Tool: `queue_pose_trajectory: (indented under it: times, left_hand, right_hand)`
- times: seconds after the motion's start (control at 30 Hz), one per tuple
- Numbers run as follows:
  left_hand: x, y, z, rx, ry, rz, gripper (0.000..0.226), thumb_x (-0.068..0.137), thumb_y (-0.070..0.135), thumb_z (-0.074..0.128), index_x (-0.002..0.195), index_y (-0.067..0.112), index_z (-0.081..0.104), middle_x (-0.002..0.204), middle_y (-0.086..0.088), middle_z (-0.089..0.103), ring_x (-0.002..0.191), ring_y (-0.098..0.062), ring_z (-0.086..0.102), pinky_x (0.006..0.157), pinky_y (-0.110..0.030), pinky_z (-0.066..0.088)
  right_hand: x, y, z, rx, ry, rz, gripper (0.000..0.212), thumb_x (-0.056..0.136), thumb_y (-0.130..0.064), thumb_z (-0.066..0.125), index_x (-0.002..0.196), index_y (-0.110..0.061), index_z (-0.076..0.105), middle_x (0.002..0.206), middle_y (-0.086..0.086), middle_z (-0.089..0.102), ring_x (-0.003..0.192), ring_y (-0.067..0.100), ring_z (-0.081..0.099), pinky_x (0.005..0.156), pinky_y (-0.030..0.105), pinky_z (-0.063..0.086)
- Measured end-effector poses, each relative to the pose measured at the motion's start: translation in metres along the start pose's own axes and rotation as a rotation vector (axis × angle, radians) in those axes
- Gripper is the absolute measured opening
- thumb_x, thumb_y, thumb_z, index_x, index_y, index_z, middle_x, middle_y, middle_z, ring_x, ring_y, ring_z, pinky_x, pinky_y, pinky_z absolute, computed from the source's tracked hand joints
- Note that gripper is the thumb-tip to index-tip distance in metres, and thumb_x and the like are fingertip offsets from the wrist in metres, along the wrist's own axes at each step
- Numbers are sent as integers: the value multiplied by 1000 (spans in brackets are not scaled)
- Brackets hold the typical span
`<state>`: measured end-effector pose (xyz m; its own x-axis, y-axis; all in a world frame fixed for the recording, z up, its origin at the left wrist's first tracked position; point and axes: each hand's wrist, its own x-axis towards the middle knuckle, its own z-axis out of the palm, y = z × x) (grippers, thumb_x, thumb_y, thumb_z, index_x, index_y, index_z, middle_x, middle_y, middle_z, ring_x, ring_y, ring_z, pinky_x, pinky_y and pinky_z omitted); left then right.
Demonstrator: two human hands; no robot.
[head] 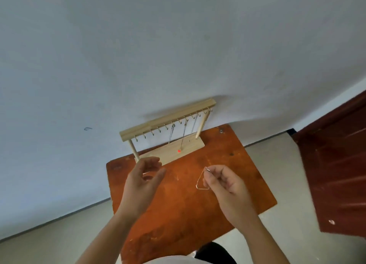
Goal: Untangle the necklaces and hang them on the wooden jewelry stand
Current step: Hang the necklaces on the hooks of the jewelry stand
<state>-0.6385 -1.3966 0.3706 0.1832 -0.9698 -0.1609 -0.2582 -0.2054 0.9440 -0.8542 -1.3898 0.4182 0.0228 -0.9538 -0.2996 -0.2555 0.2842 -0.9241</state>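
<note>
The wooden jewelry stand (pixel 167 123) stands at the far edge of the orange table (pixel 184 204), against the wall, with a row of small hooks under its top bar. Three thin chains hang from hooks right of the middle; one chain (pixel 183 135) ends in a red bead near the stand's base. My right hand (pixel 223 184) pinches a thin necklace (pixel 200 181), which hangs as a small loop above the table. My left hand (pixel 144 176) hovers in front of the stand's left post with loosely curled fingers and holds nothing that I can see.
The table is small, with floor on both sides. A dark red door (pixel 336 164) is to the right. The grey wall (pixel 138 56) rises directly behind the stand. My knee shows below the table's near edge.
</note>
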Motion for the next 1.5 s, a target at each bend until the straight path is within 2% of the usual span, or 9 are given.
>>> queue_pose_trajectory:
  times: [0.23,0.43,0.57,0.7,0.93,1.07,1.2,1.3,1.5]
  left_hand:
    - [10,-7,11,-33,155,-63,35,87,32,67,121,27,59,114,13,65,110,-3,60,88,-20,52]
    - [18,-5,21,69,59,-29,40,90,39,64,129,38,57,129,18,53,126,-8,45,100,-30,44]
    - [22,-2,19,53,125,10,15,89,34,64,101,29,72,108,17,65,106,-9,59,88,-29,50]
    - [19,-3,14,-66,183,-16,8,91,21,65,93,21,73,86,11,71,78,-5,63,67,-18,49]
    - [21,-13,5,-159,258,-102,8,91,23,66,92,20,73,80,6,71,83,-16,66,78,-29,56]
    - [34,-11,6,-187,274,-163,9,90,25,68,93,19,74,83,3,73,85,-15,67,78,-23,56]
    - [42,-4,8,-195,287,-187,12,91,26,67,96,16,73,82,2,72,77,-1,65,68,-8,49]
    - [47,-2,7,-235,323,-219,13,91,26,67,96,16,73,81,5,71,70,8,61,63,-5,46]
    - [52,-2,10,-206,345,-249,12,91,27,67,98,19,72,86,7,71,81,-2,63,67,-10,45]
  right_hand:
    - [72,-3,15,-82,-385,-81,12,97,-30,60,102,-23,68,90,-3,70,90,12,67,81,22,54]
    - [103,-24,24,-101,-557,-185,15,97,-27,60,106,-21,71,91,-5,71,88,13,68,81,25,56]
    - [110,-30,27,-110,-535,-201,17,96,-30,60,107,-22,71,89,-10,71,86,10,68,79,24,56]
    - [109,-25,28,-108,-477,-190,15,96,-25,61,107,-20,71,87,-7,71,83,9,68,79,23,56]
    - [111,-20,43,-111,-454,-162,13,97,-24,62,107,-25,71,89,3,73,86,12,69,84,29,58]
    - [118,-29,59,-89,-422,-196,14,97,-26,61,108,-25,70,92,2,73,87,8,69,84,32,60]
    - [127,-36,69,-189,-350,-302,18,98,-31,61,111,-23,71,95,-6,73,88,7,69,85,31,59]
    - [136,-40,75,-339,-274,-452,21,98,-30,61,113,-21,72,103,-12,71,93,5,67,83,25,57]
    - [146,-45,82,-514,-169,-654,19,96,-26,65,107,-16,76,97,-1,74,84,10,68,79,30,58]
